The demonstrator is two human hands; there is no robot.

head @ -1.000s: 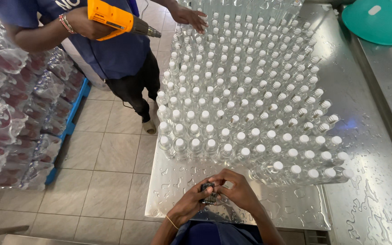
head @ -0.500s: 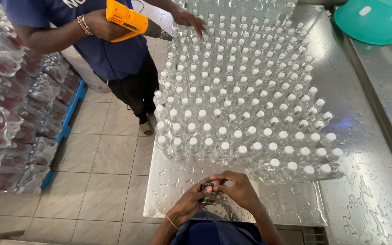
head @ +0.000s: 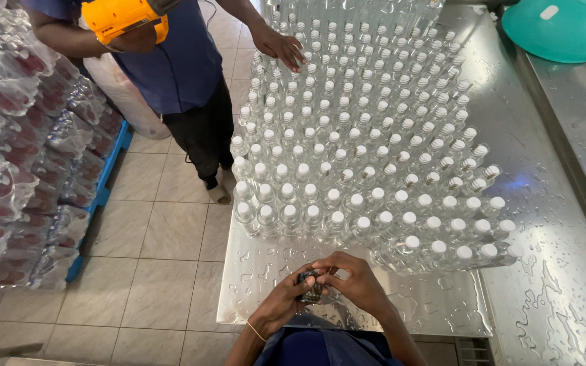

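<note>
Between your two hands, at the near edge of the wet steel table (head: 442, 312), sits a small dark object (head: 310, 287); its kind cannot be told. Your left hand (head: 281, 300) cups it from below, fingers curled shut around it. Your right hand (head: 354, 285) closes over it from above, fingertips pinching its top. Judged from this grip, you are adjusting or working the object. Just beyond your right hand stands the block of capped clear bottles (head: 361, 149); keep your elbows clear of the front row. A co-worker's hand (head: 281, 46) rests on the far bottles.
</note>
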